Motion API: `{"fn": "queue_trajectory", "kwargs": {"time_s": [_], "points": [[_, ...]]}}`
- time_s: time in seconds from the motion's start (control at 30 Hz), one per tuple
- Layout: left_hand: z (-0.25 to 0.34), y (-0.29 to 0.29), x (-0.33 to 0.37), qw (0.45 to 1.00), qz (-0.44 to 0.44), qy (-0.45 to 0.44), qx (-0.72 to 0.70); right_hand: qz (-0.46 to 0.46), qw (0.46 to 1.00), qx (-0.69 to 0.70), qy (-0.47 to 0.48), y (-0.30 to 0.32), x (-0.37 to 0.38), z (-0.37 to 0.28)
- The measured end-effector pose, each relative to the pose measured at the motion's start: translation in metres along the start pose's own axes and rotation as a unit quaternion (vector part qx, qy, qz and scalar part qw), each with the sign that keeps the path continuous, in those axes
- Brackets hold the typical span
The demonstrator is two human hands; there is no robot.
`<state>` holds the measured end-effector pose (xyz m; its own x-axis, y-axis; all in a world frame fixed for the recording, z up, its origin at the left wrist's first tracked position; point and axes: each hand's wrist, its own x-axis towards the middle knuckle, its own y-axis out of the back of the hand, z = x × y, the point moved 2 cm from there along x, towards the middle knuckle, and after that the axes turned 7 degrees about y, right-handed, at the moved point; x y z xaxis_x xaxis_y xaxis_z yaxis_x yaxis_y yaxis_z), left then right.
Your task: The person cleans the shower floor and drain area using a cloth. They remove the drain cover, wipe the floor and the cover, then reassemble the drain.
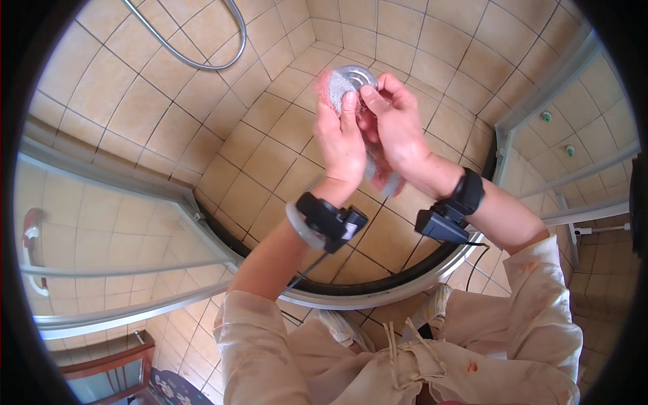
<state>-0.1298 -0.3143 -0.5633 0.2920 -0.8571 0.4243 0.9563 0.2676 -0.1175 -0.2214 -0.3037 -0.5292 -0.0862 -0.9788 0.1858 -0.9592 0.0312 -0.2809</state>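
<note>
Both my hands are raised together over the tiled shower floor. A round, shiny metal disc with ring-shaped grooves, like a drain cover (360,76), is held between them. My right hand (399,125) pinches its near edge, the thumb lying on top. A pink and grey cloth (339,88) is bunched against the disc's left side, and my left hand (339,142) grips it with the thumb pressed upward. More of the cloth hangs down below my right hand. Some fingers of both hands are hidden behind the cloth and disc.
A curved shower tray rim (378,295) runs between me and the floor tiles. Glass door panels stand at the left (115,223) and right (574,135). A metal shower hose (214,67) loops down the left wall. A wooden-framed piece (115,368) is at lower left.
</note>
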Motion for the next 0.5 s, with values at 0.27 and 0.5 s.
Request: {"fn": "queue_trajectory", "kwargs": {"time_s": [0.27,0.5], "points": [[0.03,0.008,0.008,0.961,-0.215,0.106,0.135,-0.188,0.915,-0.3,0.194,0.051,0.021,-0.017],[0.017,-0.001,0.002,0.964,-0.108,0.196,-0.142,-0.087,0.993,-0.072,0.022,0.034,-0.011,-0.006]]}}
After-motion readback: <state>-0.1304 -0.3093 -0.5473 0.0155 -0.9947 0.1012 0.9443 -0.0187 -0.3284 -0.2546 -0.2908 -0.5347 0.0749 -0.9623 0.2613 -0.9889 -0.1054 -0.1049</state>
